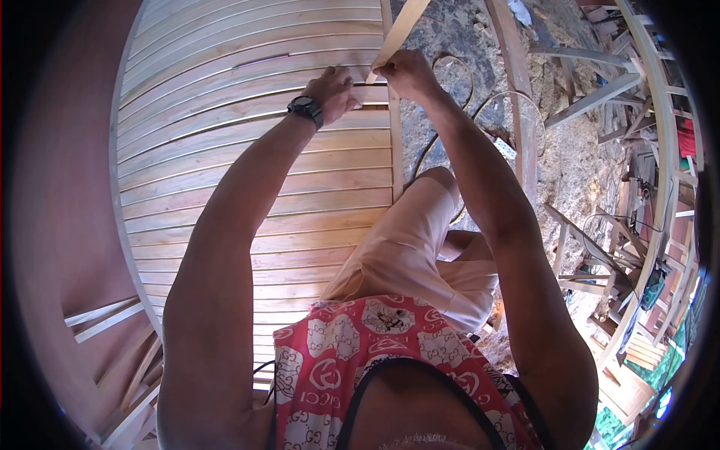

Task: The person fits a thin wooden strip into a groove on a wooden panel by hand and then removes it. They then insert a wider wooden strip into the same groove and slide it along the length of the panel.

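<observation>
My right hand point(409, 75) pinches a thin, pale wooden strip point(400, 31) near its lower end, which comes down onto the slats close to the panel's right edge. To the left of it, my left hand point(331, 91) lies on the slatted wooden panel point(322, 181), its fingers apart and holding nothing. A dark wristwatch point(305, 110) is strapped on that wrist. Dark gaps show between a few slats beside and below my fingers. The panel's narrow right side rail point(396, 150) runs just below my right hand.
Dusty, rough ground lies right of the panel, with a looped cable point(471, 97) and a white power strip point(504, 147) on it. A long wooden beam point(517, 97) and timber frames point(596, 97) stand farther right. Loose sticks point(105, 319) lean at lower left.
</observation>
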### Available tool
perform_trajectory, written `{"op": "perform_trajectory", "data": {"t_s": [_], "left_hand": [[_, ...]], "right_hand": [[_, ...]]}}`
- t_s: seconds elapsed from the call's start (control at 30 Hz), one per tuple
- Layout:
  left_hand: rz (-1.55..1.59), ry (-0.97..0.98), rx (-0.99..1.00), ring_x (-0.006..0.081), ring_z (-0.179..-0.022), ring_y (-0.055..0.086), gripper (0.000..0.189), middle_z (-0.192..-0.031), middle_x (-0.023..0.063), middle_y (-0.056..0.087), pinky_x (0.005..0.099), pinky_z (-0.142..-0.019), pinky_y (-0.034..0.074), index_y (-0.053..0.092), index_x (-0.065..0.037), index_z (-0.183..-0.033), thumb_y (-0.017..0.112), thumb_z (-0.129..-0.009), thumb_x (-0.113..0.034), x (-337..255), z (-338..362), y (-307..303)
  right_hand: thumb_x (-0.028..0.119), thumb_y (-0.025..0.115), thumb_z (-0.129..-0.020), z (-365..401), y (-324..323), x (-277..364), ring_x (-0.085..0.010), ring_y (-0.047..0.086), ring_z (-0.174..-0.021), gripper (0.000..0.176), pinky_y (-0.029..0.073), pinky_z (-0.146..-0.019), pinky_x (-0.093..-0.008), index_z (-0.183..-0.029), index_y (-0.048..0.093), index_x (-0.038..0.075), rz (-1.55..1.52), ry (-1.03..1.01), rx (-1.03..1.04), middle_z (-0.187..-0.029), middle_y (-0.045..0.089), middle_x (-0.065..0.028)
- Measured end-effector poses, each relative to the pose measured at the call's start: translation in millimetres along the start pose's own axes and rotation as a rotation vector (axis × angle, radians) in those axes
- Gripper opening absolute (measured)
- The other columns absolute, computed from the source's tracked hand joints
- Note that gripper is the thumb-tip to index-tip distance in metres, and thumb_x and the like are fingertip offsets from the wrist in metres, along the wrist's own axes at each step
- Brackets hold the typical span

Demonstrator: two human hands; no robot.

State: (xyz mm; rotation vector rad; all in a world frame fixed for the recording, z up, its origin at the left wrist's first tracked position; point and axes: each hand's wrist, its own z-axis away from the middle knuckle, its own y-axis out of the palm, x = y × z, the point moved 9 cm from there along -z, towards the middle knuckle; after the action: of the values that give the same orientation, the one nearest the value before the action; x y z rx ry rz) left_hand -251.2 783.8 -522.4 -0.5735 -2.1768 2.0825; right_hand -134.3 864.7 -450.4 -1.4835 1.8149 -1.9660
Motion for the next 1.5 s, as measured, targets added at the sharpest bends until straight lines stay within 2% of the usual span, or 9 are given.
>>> {"op": "perform_trajectory", "data": {"t_s": [0.17, 0.27, 0.57, 0.63, 1.17, 1.27, 1.33, 1.43, 1.5], "left_hand": [[-0.011, -0.004, -0.029, 0.0286, -0.114, 0.061, 0.054, -0.129, 0.0073, 0.057, 0.0437, -0.085, 0.062, 0.070, -0.002, -0.121, 0.078, -0.089, -0.045, 0, 0, 0], [0.011, -0.024, -0.006, 0.0281, -0.114, 0.061, 0.052, -0.128, 0.0064, 0.058, 0.0438, -0.085, 0.062, 0.071, -0.003, -0.119, 0.077, -0.090, -0.045, 1, 0, -1], [-0.001, -0.037, 0.002, 0.0285, -0.112, 0.062, 0.049, -0.124, 0.0067, 0.060, 0.0443, -0.086, 0.062, 0.073, -0.003, -0.116, 0.077, -0.090, -0.045, 0, -2, -3], [0.004, -0.056, 0.020, 0.0287, -0.112, 0.063, 0.047, -0.123, 0.0068, 0.061, 0.0440, -0.086, 0.062, 0.074, -0.004, -0.115, 0.078, -0.090, -0.044, 2, -3, -2], [0.018, -0.093, 0.049, 0.0288, -0.112, 0.062, 0.045, -0.122, 0.0067, 0.061, 0.0437, -0.090, 0.061, 0.074, -0.005, -0.112, 0.076, -0.091, -0.045, 2, -5, -2], [0.021, -0.093, 0.045, 0.0289, -0.112, 0.062, 0.044, -0.121, 0.0064, 0.061, 0.0434, -0.091, 0.061, 0.075, -0.005, -0.111, 0.076, -0.091, -0.045, 1, -3, -3], [-0.035, 0.014, -0.015, 0.0288, -0.112, 0.062, 0.043, -0.121, 0.0060, 0.061, 0.0435, -0.091, 0.060, 0.075, -0.006, -0.109, 0.075, -0.092, -0.045, -7, 0, -9], [0.055, -0.073, 0.055, 0.0301, -0.117, 0.059, 0.044, -0.121, 0.0085, 0.061, 0.0432, -0.093, 0.061, 0.076, -0.004, -0.109, 0.072, -0.094, -0.045, 0, -3, -2], [0.046, -0.078, 0.024, 0.0302, -0.115, 0.061, 0.042, -0.121, 0.0079, 0.060, 0.0437, -0.092, 0.061, 0.075, -0.005, -0.108, 0.074, -0.093, -0.044, -1, -2, -2]], "right_hand": [[0.023, 0.077, -0.088, -1, 2, -4, -0.0333, 0.074, -0.078, 0.016, 0.059, -0.070, -0.0416, -0.100, 0.079, 0.012, -0.046, 0.036, 0.020, -0.085, 0.075, -0.0152], [0.018, 0.075, -0.087, -2, 1, -1, -0.0269, 0.077, -0.076, 0.013, 0.060, -0.068, -0.0374, -0.096, 0.082, 0.011, 0.028, -0.023, -0.015, -0.087, 0.078, -0.0119], [0.019, 0.076, -0.087, -1, -1, 4, -0.0275, 0.077, -0.078, 0.015, 0.061, -0.070, -0.0384, -0.096, 0.081, 0.008, 0.067, -0.066, -0.016, -0.088, 0.078, -0.0137], [0.020, 0.076, -0.087, 0, -1, 0, -0.0355, 0.073, -0.077, 0.013, 0.059, -0.070, -0.0438, -0.096, 0.080, 0.012, -0.011, -0.022, -0.016, -0.084, 0.074, -0.0161], [0.020, 0.076, -0.086, -2, 2, -3, -0.0354, 0.074, -0.078, 0.012, 0.060, -0.071, -0.0444, -0.093, 0.080, 0.012, -0.047, 0.027, -0.012, -0.081, 0.074, -0.0165], [0.019, 0.076, -0.086, 0, 10, -11, -0.0347, 0.075, -0.083, 0.014, 0.061, -0.074, -0.0443, -0.098, 0.079, 0.012, -0.011, 0.099, 0.072, -0.087, 0.075, -0.0163], [0.016, 0.079, -0.088, 3, 6, -1, -0.0267, 0.079, -0.087, 0.017, 0.062, -0.076, -0.0369, -0.102, 0.079, 0.006, 0.047, -0.043, -0.005, -0.094, 0.080, -0.0136], [0.019, 0.076, -0.088, 7, 11, -12, -0.0346, 0.076, -0.095, 0.024, 0.061, -0.081, -0.0433, -0.110, 0.076, 0.011, -0.079, 0.082, 0.061, -0.102, 0.078, -0.0148], [0.021, 0.077, -0.088, 7, 9, -10, -0.0344, 0.076, -0.094, 0.023, 0.061, -0.081, -0.0432, -0.109, 0.077, 0.012, -0.061, 0.092, 0.048, -0.102, 0.078, -0.0141]]}}
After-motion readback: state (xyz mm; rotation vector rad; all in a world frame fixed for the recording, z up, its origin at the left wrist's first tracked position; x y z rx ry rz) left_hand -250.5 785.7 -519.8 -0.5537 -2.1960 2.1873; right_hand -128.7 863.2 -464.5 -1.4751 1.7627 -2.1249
